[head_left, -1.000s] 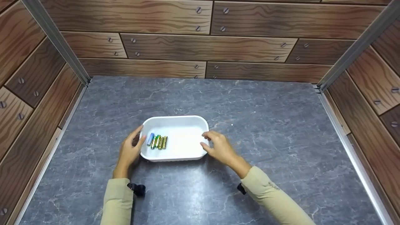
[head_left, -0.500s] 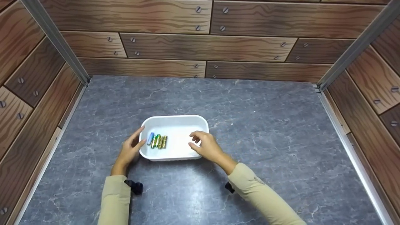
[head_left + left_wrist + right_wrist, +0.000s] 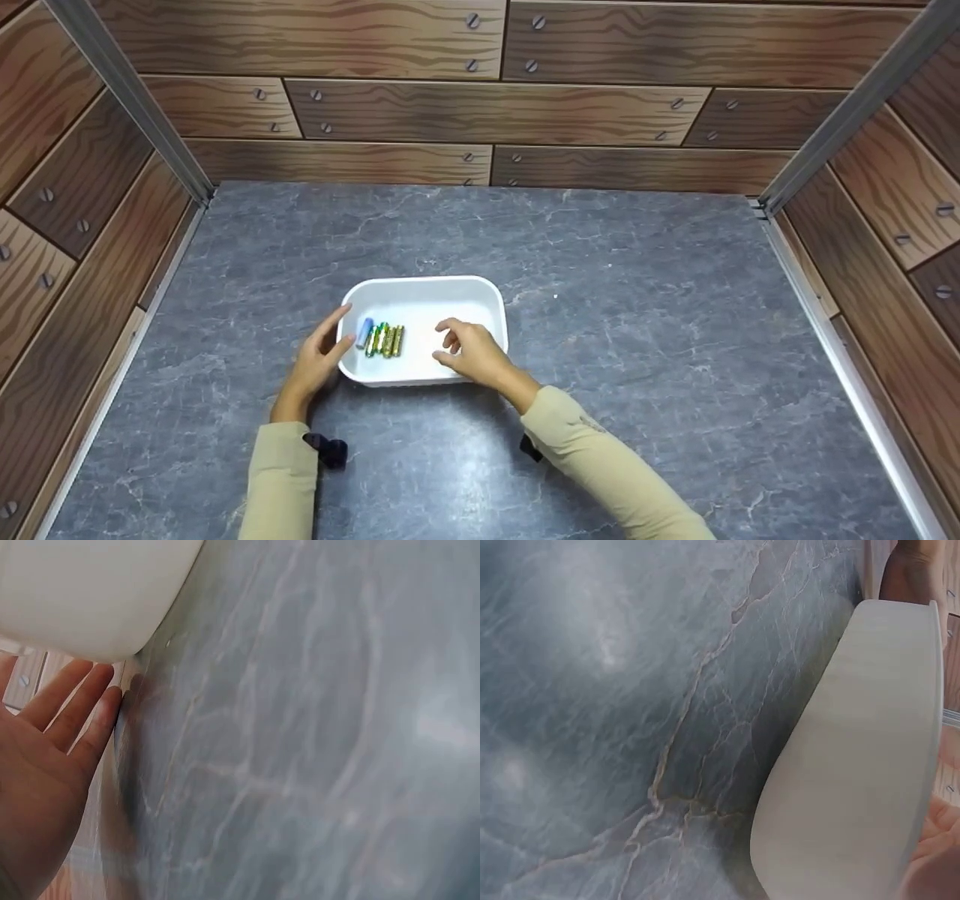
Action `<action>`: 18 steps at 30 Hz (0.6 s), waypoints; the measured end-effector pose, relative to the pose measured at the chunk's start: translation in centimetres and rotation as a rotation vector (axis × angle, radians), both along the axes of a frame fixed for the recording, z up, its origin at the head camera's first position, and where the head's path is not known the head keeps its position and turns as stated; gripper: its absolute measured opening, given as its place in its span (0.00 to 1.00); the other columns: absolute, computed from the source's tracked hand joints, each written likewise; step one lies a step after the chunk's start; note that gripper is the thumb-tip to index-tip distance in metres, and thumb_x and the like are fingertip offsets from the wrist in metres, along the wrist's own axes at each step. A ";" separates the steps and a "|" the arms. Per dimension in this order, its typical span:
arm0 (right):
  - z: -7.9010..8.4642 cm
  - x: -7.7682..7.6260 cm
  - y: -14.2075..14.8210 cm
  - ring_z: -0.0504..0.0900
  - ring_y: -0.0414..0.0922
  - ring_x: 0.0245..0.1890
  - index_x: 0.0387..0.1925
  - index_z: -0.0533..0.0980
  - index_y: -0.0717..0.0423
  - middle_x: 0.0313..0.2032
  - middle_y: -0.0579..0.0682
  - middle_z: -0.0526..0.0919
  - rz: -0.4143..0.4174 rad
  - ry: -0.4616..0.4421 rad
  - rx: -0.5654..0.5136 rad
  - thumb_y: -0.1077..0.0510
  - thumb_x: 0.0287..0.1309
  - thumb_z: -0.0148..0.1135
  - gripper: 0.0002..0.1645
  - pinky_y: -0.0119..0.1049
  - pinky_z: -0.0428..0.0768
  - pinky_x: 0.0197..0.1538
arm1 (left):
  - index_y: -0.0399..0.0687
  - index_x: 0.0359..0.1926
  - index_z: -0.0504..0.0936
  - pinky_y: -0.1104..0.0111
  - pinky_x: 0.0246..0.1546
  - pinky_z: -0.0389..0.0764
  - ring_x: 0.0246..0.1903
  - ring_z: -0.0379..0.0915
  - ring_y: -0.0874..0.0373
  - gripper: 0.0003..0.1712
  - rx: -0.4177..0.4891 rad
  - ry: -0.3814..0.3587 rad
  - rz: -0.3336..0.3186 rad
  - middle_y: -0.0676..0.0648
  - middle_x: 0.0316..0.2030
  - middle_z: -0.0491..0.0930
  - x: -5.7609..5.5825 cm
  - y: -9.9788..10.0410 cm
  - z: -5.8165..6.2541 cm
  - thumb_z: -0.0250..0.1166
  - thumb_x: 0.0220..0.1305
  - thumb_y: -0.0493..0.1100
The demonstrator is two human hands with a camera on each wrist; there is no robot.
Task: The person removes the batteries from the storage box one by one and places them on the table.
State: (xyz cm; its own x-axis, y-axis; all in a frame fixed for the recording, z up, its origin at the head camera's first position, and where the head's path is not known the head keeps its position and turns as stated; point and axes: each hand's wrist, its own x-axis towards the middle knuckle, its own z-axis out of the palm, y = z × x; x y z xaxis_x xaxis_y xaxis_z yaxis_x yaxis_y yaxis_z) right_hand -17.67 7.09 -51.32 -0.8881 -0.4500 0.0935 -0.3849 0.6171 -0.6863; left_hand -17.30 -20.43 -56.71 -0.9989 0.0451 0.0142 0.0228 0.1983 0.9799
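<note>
My left hand (image 3: pixel 312 365) at the tray (image 3: pixel 421 298) and right hand (image 3: pixel 478 356) over it both gape loosely; the batteries (image 3: pixel 388 342) seem light, stiff, slick, best pinched mid-length.

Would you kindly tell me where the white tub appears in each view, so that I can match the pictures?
Head: white tub just below and left of centre.
Left wrist: white tub in the top-left corner, cut off by the frame.
Right wrist: white tub along the right side, reaching the bottom edge.
Shared landmark: the grey marbled tabletop.
</note>
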 end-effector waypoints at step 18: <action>-0.3 -2.0 -2.5 0.68 0.36 0.21 0.53 0.76 0.61 0.25 0.53 0.81 -0.042 -0.194 0.116 0.55 0.50 0.73 0.28 0.27 0.69 0.31 | 0.46 0.69 0.66 0.86 0.54 0.68 0.68 0.63 0.45 0.31 0.041 -0.003 0.015 0.40 0.71 0.63 0.1 1.3 -0.2 0.60 0.67 0.38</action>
